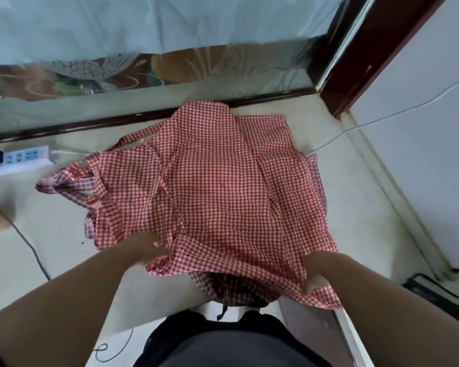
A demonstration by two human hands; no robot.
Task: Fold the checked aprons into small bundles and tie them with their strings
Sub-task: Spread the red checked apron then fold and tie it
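A red-and-white checked apron (217, 186) lies spread on the pale floor, its strings (133, 140) trailing to the upper left. My left hand (146, 249) grips the near left edge of the cloth, fingers tucked under a fold. At the near right corner, my right hand (317, 271) pinches the fabric and lifts it a little. A second checked cloth in darker purple tones (64, 184) peeks out from under the left side, and another dark checked piece (223, 287) shows beneath the near edge.
A white power strip (21, 157) lies at the left by the glass door's dark frame (117, 120). A thin white cable (382, 119) runs along the right wall; a black cable (29, 245) crosses the floor at left. My dark trousers (223, 340) fill the bottom.
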